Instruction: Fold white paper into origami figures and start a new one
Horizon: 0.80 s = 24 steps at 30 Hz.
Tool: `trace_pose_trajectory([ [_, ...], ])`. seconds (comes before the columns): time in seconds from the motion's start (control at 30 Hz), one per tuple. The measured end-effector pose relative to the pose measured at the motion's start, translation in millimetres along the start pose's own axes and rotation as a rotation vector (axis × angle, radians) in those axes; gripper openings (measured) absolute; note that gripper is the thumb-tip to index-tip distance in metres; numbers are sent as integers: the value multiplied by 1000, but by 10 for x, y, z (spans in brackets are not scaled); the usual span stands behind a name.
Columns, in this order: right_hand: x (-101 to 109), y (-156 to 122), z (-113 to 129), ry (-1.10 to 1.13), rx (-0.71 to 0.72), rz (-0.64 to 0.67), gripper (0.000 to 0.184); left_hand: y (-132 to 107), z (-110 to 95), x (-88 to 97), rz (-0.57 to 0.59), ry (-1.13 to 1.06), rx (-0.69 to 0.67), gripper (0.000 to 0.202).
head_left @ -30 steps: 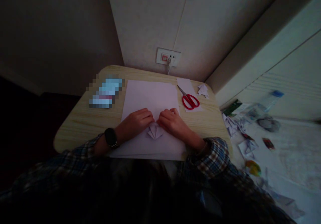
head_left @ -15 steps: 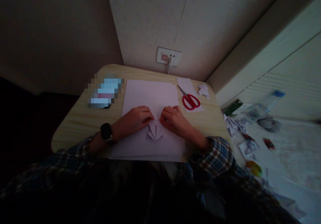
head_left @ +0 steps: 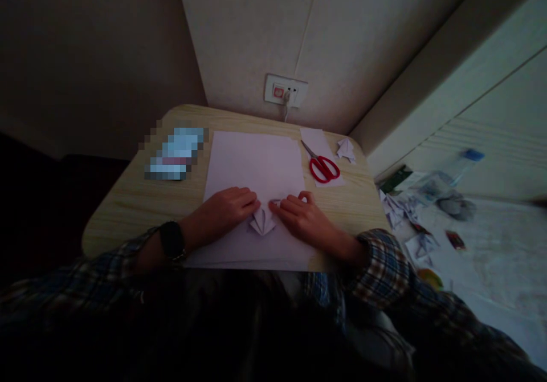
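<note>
A small white folded paper piece [head_left: 262, 224] with pointed, layered flaps lies over white paper sheets [head_left: 252, 159] on the wooden table. My left hand [head_left: 231, 208], with a dark watch on the wrist, pinches its upper left side between thumb and fingers. On the opposite side my right hand [head_left: 301, 216] grips the upper right part, fingers curled. Fingertips hide the top of the folded paper. Right of the sheets, scissors [head_left: 322, 169] with red handles rest on a narrow paper strip [head_left: 315, 137].
Another folded paper figure [head_left: 345, 150] sits at the table's back right corner. A blurred-out phone [head_left: 177, 153] lies on the left of the table [head_left: 117, 211]. Behind is a wall socket [head_left: 285, 91] with a plug. Folded papers [head_left: 395, 208] and clutter cover the lower surface at right.
Both hands stay at the folded paper; the right hand has shifted slightly outward and the fingertips sit a little differently along its top. The whole view has tilted slightly.
</note>
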State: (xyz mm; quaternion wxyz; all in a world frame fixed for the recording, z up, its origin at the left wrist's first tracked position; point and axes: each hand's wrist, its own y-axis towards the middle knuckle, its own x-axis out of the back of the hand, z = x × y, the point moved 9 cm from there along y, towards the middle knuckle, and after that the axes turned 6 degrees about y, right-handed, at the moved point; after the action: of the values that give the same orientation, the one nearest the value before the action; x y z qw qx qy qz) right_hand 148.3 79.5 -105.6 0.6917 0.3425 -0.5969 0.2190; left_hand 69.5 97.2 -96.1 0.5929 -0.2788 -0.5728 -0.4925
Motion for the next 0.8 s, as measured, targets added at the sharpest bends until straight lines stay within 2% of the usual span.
trace_pose_trajectory([
  [0.17, -12, 35, 39, 47, -101, 124, 30, -48, -72, -26, 72, 25, -6, 20],
  [0.37, -19, 154, 42, 78, -176, 186, 26, -38, -89, -30, 119, 31, 15, 28],
  [0.53, -37, 222, 51, 106, -178, 254, 18, 43, -160, -52, 199, 70, -21, 21],
  [0.67, -71, 274, 135, 83, -126, 286, 16, 91, -195, -35, 187, 46, -61, 17],
  [0.8, -22, 222, 89, 123, -156, 235, 20, 6, -81, 11, 115, -17, 2, 23],
])
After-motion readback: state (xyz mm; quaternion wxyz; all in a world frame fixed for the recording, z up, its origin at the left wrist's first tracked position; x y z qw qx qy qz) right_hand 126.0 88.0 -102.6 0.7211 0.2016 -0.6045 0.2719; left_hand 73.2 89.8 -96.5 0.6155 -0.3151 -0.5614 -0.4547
